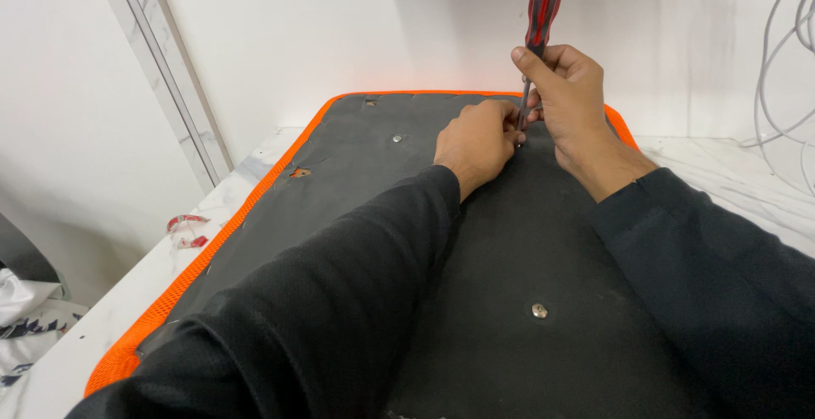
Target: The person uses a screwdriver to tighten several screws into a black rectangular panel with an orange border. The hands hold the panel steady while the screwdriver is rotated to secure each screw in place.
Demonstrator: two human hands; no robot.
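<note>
A red-and-black-handled screwdriver [541,11] is clenched in the right hand [567,96], held upright with its metal shaft pointing down. The tip is steadied by the pinched fingers of the left hand [475,137], which rests on the surface beneath; whatever sits under the tip is hidden by the fingers, so it cannot be told whether a screw is there.

The tool is applied near the far edge of a flat black fabric-covered panel with an orange mesh border [356,181], which is laid on a white marble-patterned worktop [110,317] against a white wall. Two silver screws are seen seated in the panel, one far [396,139] and one near [539,310]. An open slot showing orange [299,173] is seen at the left edge. By these signs, the fastening may be judged partly done, with the point under the hands in progress.
</note>
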